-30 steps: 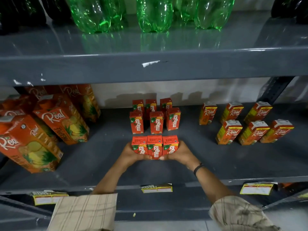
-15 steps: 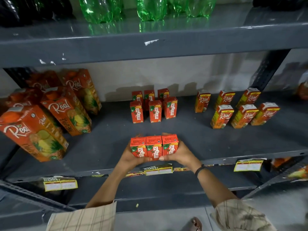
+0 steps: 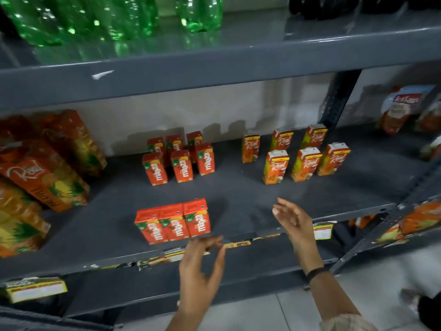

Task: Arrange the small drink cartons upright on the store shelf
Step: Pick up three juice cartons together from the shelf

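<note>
A row of three small red Maaza cartons (image 3: 173,222) stands upright near the front of the grey shelf (image 3: 238,201). Behind it, two more rows of the same cartons (image 3: 179,158) stand upright near the back wall. My left hand (image 3: 202,266) hovers just below and to the right of the front row, fingers apart, holding nothing. Further right, above the shelf's front lip, is my right hand (image 3: 292,222), also open and empty, with a dark band on its wrist.
Small Real cartons (image 3: 303,156) stand in two rows at the right. Large Real juice cartons (image 3: 45,177) lean at the left. Green bottles (image 3: 114,17) sit on the shelf above. Price labels (image 3: 35,289) hang on the shelf edge. A dark upright post (image 3: 338,99) rises at the right.
Both hands have let go of the front row of three cartons, which now stands on the shelf. The hands have pulled back and to the right, and the view has shifted right.
</note>
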